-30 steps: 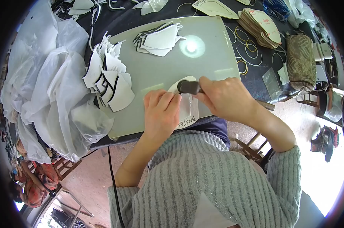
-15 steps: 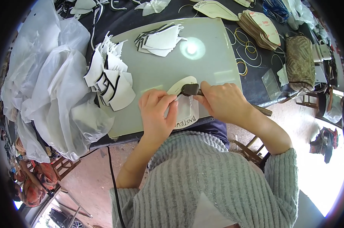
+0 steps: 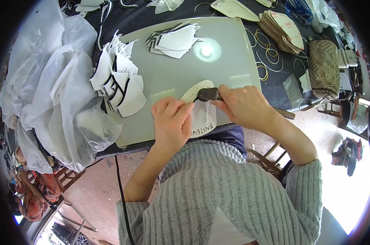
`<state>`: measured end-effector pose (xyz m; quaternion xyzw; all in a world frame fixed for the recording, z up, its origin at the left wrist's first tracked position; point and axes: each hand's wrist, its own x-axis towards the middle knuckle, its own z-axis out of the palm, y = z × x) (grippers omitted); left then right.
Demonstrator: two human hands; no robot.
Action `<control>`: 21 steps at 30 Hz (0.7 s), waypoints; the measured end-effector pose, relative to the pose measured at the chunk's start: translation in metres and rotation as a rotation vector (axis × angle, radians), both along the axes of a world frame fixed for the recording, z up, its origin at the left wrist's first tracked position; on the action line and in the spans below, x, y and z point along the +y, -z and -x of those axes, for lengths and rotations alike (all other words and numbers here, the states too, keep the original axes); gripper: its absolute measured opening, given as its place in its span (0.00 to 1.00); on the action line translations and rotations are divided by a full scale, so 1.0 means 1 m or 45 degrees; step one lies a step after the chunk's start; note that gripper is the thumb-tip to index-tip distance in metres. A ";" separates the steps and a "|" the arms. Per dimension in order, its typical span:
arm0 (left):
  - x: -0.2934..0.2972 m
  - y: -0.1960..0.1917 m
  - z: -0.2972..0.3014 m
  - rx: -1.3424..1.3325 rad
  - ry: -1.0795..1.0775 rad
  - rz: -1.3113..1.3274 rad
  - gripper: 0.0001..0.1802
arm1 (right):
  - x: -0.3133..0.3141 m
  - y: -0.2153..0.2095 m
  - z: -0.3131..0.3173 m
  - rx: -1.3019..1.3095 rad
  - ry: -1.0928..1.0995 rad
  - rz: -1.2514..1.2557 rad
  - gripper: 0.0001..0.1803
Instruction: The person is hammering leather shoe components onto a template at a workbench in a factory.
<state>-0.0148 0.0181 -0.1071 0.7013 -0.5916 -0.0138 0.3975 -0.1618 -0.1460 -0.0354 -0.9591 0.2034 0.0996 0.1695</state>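
Note:
Near the front edge of the greenish work board [image 3: 160, 81], a cream shoe-shaped template [image 3: 201, 86] with handwriting lies under a white material piece [image 3: 199, 116]. My right hand [image 3: 248, 107] is closed round the handle of a hammer, close behind its dark head [image 3: 210, 94]. The hammer head rests at or just above the white piece's upper edge; I cannot tell whether it touches. The handle runs back under my right wrist. My left hand [image 3: 172, 122] pinches the piece's left edge, its fingertips beside the hammer head and hiding part of the piece.
White cut pieces with black edging lie in a pile [image 3: 121, 79] at the left and a smaller stack [image 3: 174, 38] at the back. Plastic bags [image 3: 64, 94] fill the far left. Tan templates [image 3: 281, 30], elastic loops [image 3: 268, 51] and a patterned pouch [image 3: 323, 67] lie right.
The hammer head has turned slightly and shifted a little to the right with my right hand. My left hand stays at the piece's edge, moved only slightly.

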 end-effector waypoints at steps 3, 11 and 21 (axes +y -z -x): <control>0.001 0.001 0.001 -0.088 0.029 0.022 0.12 | -0.004 -0.007 -0.001 0.027 0.010 -0.032 0.21; 0.000 0.005 0.002 -0.109 0.009 0.072 0.13 | 0.010 -0.005 -0.010 0.051 0.020 -0.122 0.21; 0.003 -0.003 0.001 0.058 -0.067 0.020 0.09 | 0.010 0.002 -0.002 0.012 0.057 -0.046 0.21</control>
